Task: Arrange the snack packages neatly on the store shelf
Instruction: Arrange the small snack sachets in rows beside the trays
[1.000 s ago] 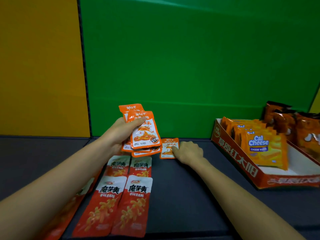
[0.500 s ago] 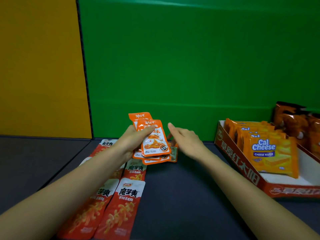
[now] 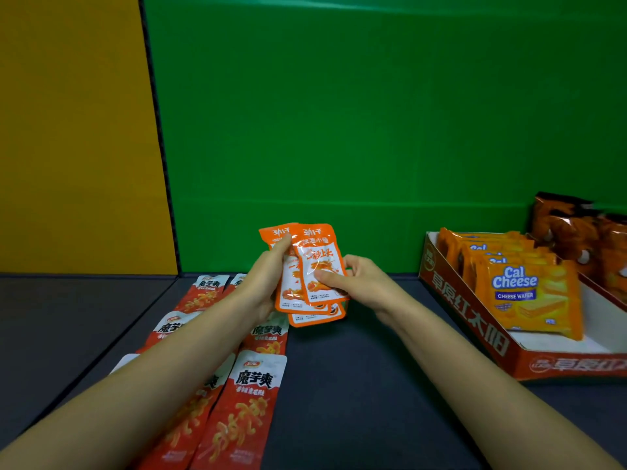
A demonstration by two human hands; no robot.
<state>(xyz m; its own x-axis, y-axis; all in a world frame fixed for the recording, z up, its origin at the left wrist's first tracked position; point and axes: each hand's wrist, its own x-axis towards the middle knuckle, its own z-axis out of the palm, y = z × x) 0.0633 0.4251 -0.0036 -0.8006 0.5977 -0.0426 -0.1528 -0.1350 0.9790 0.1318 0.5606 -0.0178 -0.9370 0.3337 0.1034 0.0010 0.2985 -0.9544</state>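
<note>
Lying flat in rows along the left of the dark shelf [image 3: 356, 385], the long red konjac strip packets [image 3: 251, 401] run from the near edge toward the far wall, and your left forearm hides part of them. Your left hand [image 3: 263, 283] is raised above them. Its fingers curl around the left edge of a fanned stack of small orange snack packets [image 3: 319, 266], and its thumb reaches up the front near the top. You hold the stack upright in the air over the middle of the shelf, clear of the surface, with a couple of packets peeking out below the front one. Your right hand [image 3: 363, 283] meets it from the right, thumb on the front packet's face and fingers wrapped behind, so both hands grip the same stack. Further right, well apart from your hands, a red cardboard display tray [image 3: 475, 320] sits on the shelf with Cal Cheese wafer packs [image 3: 529, 300] standing in a row inside. Dark orange bags [image 3: 570, 228] stand just beyond the tray at the far right.
</note>
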